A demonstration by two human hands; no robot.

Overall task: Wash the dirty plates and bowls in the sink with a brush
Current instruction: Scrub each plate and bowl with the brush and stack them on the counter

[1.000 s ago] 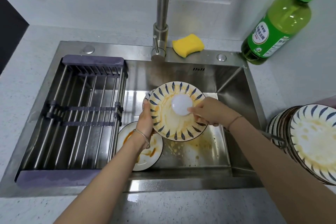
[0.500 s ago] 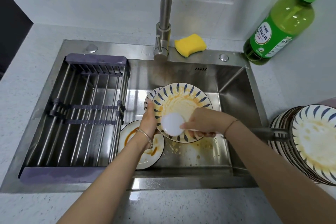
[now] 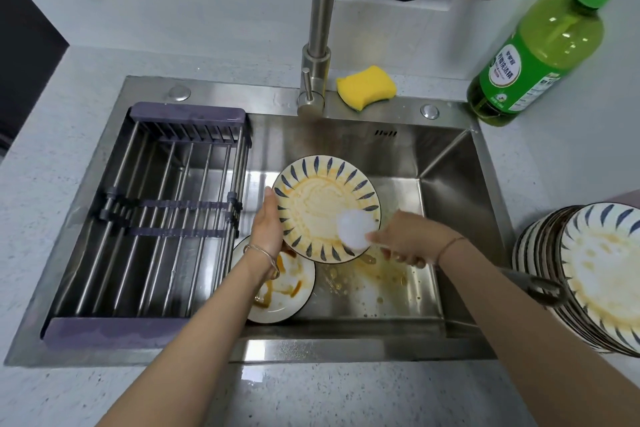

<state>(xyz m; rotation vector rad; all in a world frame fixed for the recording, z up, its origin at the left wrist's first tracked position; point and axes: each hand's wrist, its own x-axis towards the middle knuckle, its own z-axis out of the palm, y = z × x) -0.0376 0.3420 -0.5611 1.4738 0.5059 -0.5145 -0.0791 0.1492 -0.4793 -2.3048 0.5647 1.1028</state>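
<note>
Both hands are at work over the stainless steel sink [image 3: 453, 163], as far as I see from my end. Left hand [image 3: 266, 227] grips the nine-o'clock rim of a round ceramic plate with blue leaf marks and yellow-orange smears [image 3: 317, 203], holding it tilted, face up towards the camera, above the basin floor. Right hand [image 3: 407, 241] is curled round the handle of a white round-headed brush [image 3: 355, 229] — the handle itself is mostly hidden in the fist — and the head lies against the plate at about its four o'clock.

Under the left wrist, at the held plate's seven o'clock, a second white plate streaked with brown-orange sauce [image 3: 289, 286] lies on the sink floor. Greasy yellow drops spot the steel at the plate's five o'clock.

A purple-ended steel-rod draining rack [image 3: 156, 215] fills the sink's nine-o'clock half. At twelve o'clock the steel tap [image 3: 320, 28] rises, a yellow sponge [image 3: 366, 87] just beside its base. A green pump bottle of detergent [image 3: 535, 59] stands at two o'clock, and a stack of soiled blue-patterned plates [image 3: 601, 270] waits on the counter at three o'clock.
</note>
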